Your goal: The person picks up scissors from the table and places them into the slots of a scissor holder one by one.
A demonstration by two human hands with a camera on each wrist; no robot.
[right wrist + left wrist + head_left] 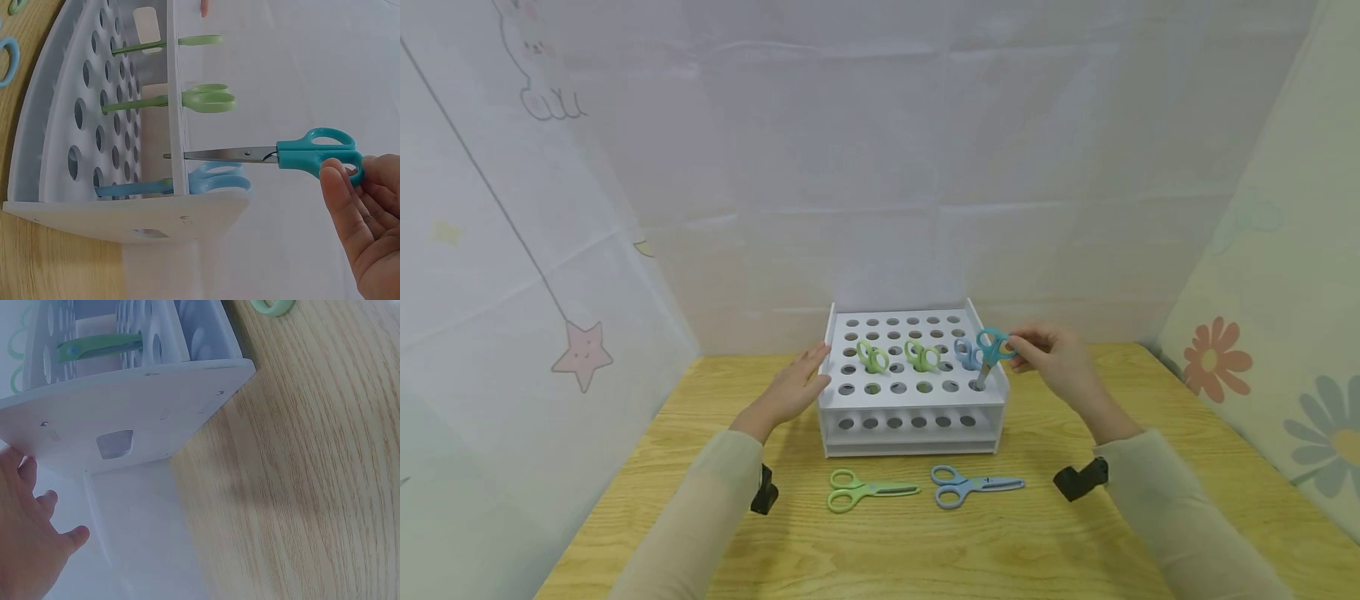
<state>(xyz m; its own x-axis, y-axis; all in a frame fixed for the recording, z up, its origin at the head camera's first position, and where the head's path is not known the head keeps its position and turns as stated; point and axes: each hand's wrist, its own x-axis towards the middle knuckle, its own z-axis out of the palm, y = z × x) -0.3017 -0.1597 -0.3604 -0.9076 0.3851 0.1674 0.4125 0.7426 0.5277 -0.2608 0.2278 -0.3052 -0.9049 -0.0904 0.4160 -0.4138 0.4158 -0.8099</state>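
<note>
In the head view a white rack (pixel 880 402) with rows of round holes stands on the table. My right hand (pixel 1060 362) pinches the teal scissors (pixel 312 153) by one handle loop, blades pointing down. Their metal tip passes into the top panel at the rack's front right in the right wrist view. Blue scissors (pixel 967 353) stand in a hole beside them, and two green pairs, the middle scissors (pixel 922 357) and the left scissors (pixel 872 357), stand farther left. My left hand (pixel 792 383) touches the rack's left side panel (pixel 137 419) with extended fingers.
On the table (pixel 880 558) in front of the rack lie green scissors (pixel 872 490) and light blue scissors (pixel 976 486), handles to the left. A pale cloth wall (pixel 850 167) rises behind, with patterned cloths at both sides.
</note>
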